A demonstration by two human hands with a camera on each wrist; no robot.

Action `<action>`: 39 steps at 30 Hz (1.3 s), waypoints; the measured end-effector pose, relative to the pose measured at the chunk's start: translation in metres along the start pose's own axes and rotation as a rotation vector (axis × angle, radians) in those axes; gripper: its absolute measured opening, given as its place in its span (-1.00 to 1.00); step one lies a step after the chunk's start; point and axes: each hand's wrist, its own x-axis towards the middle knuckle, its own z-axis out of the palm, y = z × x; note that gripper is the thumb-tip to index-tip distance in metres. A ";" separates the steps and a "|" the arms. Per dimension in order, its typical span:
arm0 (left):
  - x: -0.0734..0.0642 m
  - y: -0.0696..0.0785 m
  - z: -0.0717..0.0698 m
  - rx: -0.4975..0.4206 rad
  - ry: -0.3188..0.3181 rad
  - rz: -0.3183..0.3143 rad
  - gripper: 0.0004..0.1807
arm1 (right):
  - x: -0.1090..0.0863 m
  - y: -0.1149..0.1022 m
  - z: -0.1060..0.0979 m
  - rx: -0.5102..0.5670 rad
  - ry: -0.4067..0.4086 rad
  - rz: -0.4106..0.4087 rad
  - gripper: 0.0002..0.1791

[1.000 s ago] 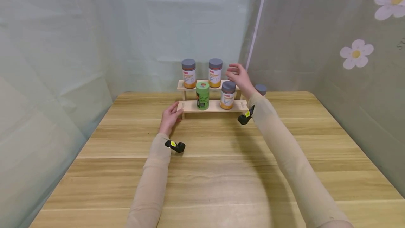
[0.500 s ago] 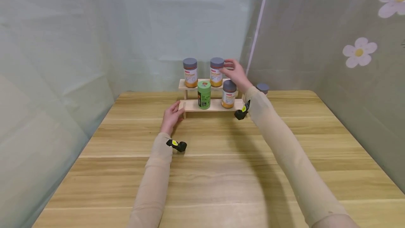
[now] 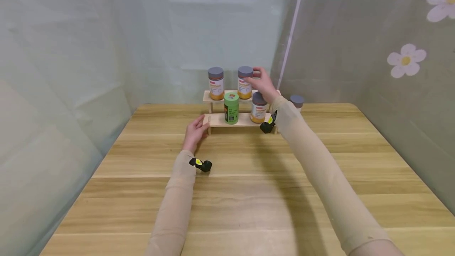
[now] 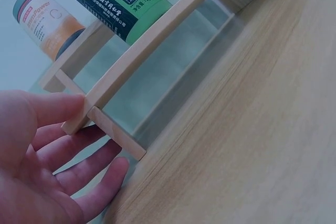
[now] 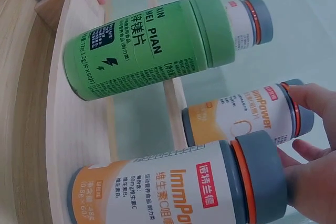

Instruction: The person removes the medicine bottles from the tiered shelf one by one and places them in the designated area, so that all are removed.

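A two-tier wooden display rack (image 3: 244, 120) stands at the back of the table. My left hand (image 3: 194, 132) pinches its lower left end, thumb on the board and fingers beneath, as the left wrist view shows. On the upper tier, my right hand (image 3: 266, 85) grips a grey-lidded supplement bottle (image 3: 244, 87) around its cap, the thumb (image 5: 307, 98) on the near side. Another such bottle (image 3: 216, 86) stands to its left. Below, the lower tier carries a green bottle (image 5: 142, 48) and a grey-lidded white-and-orange bottle (image 5: 173, 187), close beside my right hand.
Past the rack's right end stands one more grey-lidded bottle (image 3: 297, 100), partly hidden by my right sleeve. The wooden table (image 3: 227, 208) reaches toward me. Pale sheeting (image 3: 227, 31) hangs behind, and a grey flower-printed sheet (image 3: 373, 90) hangs on the right.
My right hand has moved left from beside the upper bottle and taken hold of its cap. My left hand stays on the rack's end. The head view has shifted slightly.
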 end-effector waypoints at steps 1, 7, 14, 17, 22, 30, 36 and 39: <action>0.000 0.000 0.000 -0.003 0.001 -0.002 -0.40 | 0.000 0.000 0.000 -0.006 0.001 0.001 -0.26; 0.000 0.001 0.000 -0.001 -0.003 0.006 -0.40 | 0.002 -0.002 0.002 -0.044 -0.011 -0.003 -0.20; 0.000 0.001 0.000 0.004 0.001 0.012 -0.40 | 0.003 -0.002 0.002 -0.083 -0.020 -0.013 -0.19; 0.002 0.000 0.000 0.002 0.002 0.010 -0.40 | 0.003 -0.001 0.002 -0.089 -0.015 -0.025 -0.21; 0.003 -0.001 -0.001 0.008 0.002 0.016 -0.40 | 0.002 0.002 0.001 -0.089 0.011 -0.040 -0.23; 0.001 0.000 -0.002 0.005 0.000 0.010 -0.40 | 0.000 0.001 -0.009 -0.083 0.064 -0.013 -0.25; 0.002 0.003 -0.005 -0.004 -0.002 0.010 -0.40 | 0.000 -0.001 -0.015 -0.068 0.082 -0.033 -0.27; 0.001 0.003 -0.006 -0.002 -0.001 -0.002 -0.40 | -0.001 0.001 -0.018 -0.066 0.084 -0.026 -0.27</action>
